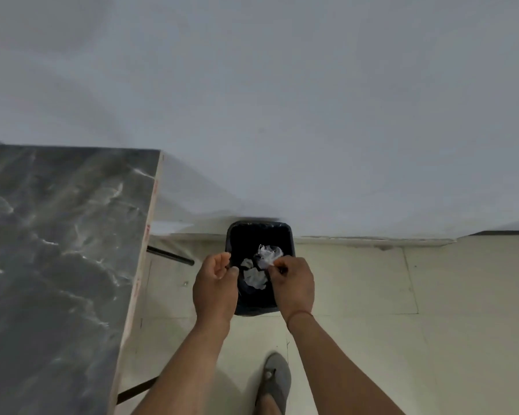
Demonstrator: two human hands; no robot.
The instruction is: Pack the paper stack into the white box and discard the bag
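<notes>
Both forearms reach up from the bottom of the frame, with a grey shoe [277, 381] on the pale floor [372, 280] between them. Just below centre, the left hand [215, 284] is loosely curled and holds nothing, its fingers half closed beside the bin's left rim. The right hand [292, 284] is pinched narrow on the clear bag [268, 253], which hangs crumpled over the open black bin [259, 232]. White crumpled scraps [253, 278] already lie inside the bin, below the bag.

By its look the bag is thin film: very light, limp and a little slick, prone to cling to fingers or drift as it falls. A pinch at a bunched edge, as now, seems the right hold; letting go low over the opening should keep it from floating out.

At left, the dark marbled counter [57, 250] shows bare. Neither paper stack nor white box is in view.
</notes>
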